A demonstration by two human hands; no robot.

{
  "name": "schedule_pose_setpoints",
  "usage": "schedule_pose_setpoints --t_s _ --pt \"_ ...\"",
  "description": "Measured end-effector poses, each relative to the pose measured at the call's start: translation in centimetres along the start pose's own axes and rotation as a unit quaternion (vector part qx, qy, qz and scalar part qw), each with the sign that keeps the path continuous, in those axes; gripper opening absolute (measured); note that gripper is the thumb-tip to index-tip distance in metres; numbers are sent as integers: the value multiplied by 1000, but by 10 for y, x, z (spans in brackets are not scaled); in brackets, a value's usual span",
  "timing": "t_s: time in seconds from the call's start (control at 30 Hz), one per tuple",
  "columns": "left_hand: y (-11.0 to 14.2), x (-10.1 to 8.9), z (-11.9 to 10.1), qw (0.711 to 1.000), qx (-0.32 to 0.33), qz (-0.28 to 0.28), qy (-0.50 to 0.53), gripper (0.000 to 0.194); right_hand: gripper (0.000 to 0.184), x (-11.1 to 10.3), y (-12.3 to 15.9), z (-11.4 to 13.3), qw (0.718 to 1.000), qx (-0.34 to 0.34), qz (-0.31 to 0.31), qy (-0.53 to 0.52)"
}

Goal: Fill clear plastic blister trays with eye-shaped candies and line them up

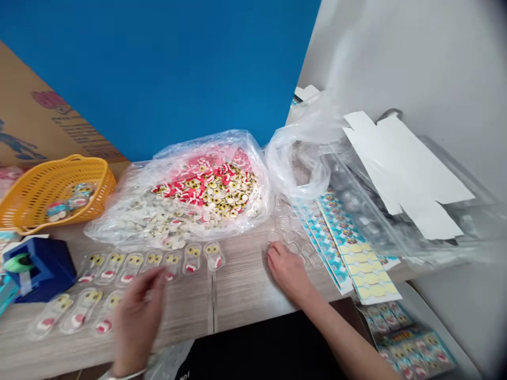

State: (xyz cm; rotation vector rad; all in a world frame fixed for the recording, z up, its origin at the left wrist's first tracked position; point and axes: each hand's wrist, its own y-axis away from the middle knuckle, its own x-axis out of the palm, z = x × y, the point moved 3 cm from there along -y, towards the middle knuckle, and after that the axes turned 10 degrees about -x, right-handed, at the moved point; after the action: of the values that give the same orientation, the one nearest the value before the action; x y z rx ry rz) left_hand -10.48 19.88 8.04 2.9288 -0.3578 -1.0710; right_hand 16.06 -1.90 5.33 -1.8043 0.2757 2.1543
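Observation:
My left hand [140,316], smeared by motion, is over the rows of clear blisters, its fingertips near a filled blister [172,264]. Yellow-and-black eye pieces and red-and-white pieces lie in these blisters, such as the right-hand one [214,256] of the back row. Part of the front row, including one blister [103,323], is beside that hand's wrist. My right hand [289,272] rests on the table with its fingers curled closed, at the edge of some clear empty blisters [295,248]. What its fingertips hold, if anything, is hidden.
A clear bag [190,227] heaped with eye and red pieces lies behind the rows. Left are an orange basket [91,179] and a blue tape dispenser [51,269]. Right are printed card sheets [356,258], plastic bags [301,153] and white cut card [407,169]. A blue panel [178,68] stands behind.

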Motion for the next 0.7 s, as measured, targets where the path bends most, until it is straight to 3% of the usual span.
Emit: schedule_pose_setpoints --t_s 0.03,0.07,0.13,0.17,0.23,0.3,0.43,0.57,0.63,0.7 --pt "13 28 -19 992 -54 93 66 45 13 1 -1 8 999 -14 -15 -29" --pt "28 55 -38 964 -110 191 151 52 12 0 -1 17 997 -31 -38 -66" --pt "55 103 -67 866 -228 332 297 64 12 -7 0 36 984 -86 -83 -132" --pt "65 120 -77 822 -265 372 340 62 13 -13 -1 45 976 -122 -99 -153" --pt "70 140 -89 786 -275 380 402 50 13 -26 -7 54 960 -182 -106 -186" --pt "60 144 -91 789 -261 348 433 41 12 -40 -25 49 948 -201 -95 -225" --pt "24 136 -95 799 -256 311 447 53 18 -56 -100 11 964 -140 -89 -207" --pt "-4 133 -101 802 -243 291 461 52 22 -37 -183 -10 986 -144 7 -81" --pt "-12 135 -101 800 -248 277 471 49 21 -22 -208 -13 985 -158 63 -42" --pt "-16 137 -99 797 -258 265 477 49 21 -13 -220 -17 985 -145 70 -54"
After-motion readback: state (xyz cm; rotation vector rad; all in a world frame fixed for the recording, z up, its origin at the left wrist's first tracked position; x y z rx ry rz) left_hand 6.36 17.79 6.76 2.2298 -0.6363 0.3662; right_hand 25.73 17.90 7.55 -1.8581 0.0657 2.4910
